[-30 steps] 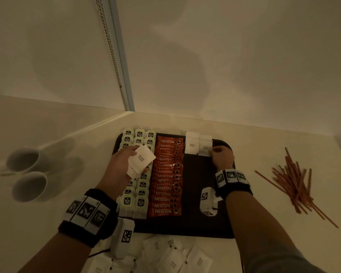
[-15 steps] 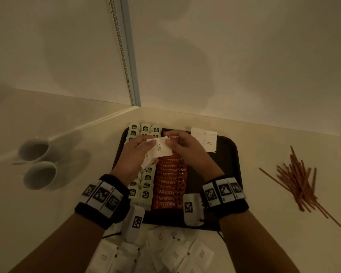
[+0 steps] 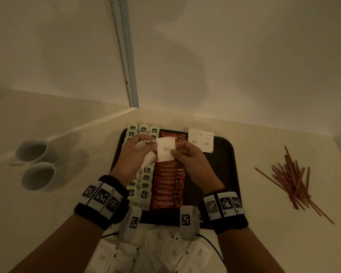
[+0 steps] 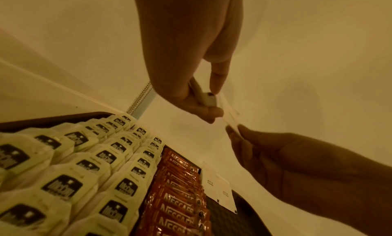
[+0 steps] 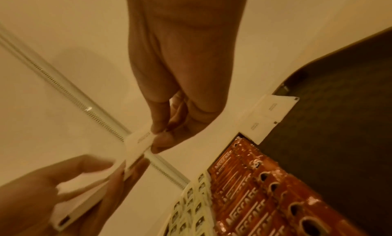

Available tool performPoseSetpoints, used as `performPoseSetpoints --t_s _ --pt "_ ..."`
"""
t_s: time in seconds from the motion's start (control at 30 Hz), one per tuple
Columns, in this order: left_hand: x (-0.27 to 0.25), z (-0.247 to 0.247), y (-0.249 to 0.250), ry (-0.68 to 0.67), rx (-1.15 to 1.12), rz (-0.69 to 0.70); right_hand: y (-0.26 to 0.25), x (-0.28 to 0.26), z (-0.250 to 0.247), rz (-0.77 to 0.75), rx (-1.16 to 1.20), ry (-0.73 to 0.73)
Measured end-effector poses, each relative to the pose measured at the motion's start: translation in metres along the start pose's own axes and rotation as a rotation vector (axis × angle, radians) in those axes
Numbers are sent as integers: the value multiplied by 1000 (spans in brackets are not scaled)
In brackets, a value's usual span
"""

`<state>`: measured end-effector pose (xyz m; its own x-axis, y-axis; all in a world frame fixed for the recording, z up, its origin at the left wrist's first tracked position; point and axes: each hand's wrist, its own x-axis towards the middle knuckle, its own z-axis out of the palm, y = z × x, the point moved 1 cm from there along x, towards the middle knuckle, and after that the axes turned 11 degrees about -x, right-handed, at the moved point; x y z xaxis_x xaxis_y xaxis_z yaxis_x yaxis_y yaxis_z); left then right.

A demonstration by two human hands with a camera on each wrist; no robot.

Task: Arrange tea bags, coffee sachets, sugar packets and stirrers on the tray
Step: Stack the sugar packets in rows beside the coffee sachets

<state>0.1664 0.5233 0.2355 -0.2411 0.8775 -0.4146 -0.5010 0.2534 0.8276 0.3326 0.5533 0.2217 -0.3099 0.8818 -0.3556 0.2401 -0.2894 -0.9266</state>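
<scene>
Over the dark tray [image 3: 222,168], my left hand [image 3: 144,148] grips a small stack of white sugar packets [image 5: 91,197]. My right hand [image 3: 176,150] pinches the top sugar packet [image 3: 165,149] by its right edge; the packet still touches the stack. Two sugar packets [image 3: 201,141] lie side by side at the tray's far edge. Left of them runs a column of orange coffee sachets [image 3: 167,190], then rows of tea bags [image 3: 144,184]. Brown stirrers [image 3: 295,180] lie in a loose heap on the counter to the right of the tray.
Several loose sugar packets [image 3: 165,253] are piled on the counter just in front of the tray. Two white cups [image 3: 34,164] stand at the left. A wall and a window frame with a bead chain [image 3: 120,52] close off the back.
My right hand left the two packets at the tray's far edge, came back to my left hand and took hold of the top packet of the stack, drawing it rightward.
</scene>
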Motion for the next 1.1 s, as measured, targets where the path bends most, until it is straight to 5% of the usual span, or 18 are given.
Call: performPoseSetpoints --t_s 0.17,0.3,0.47,1.1 --pt "3 -9 -3 25 -286 -103 28 11 -38 118 102 285" --pt "3 -16 -3 70 -167 -91 62 32 -67 252 -197 482" --pt "3 -20 -4 45 -78 -85 77 57 -71 263 -443 530" --pt "7 -25 -11 15 63 -91 74 77 -61 165 -552 641"
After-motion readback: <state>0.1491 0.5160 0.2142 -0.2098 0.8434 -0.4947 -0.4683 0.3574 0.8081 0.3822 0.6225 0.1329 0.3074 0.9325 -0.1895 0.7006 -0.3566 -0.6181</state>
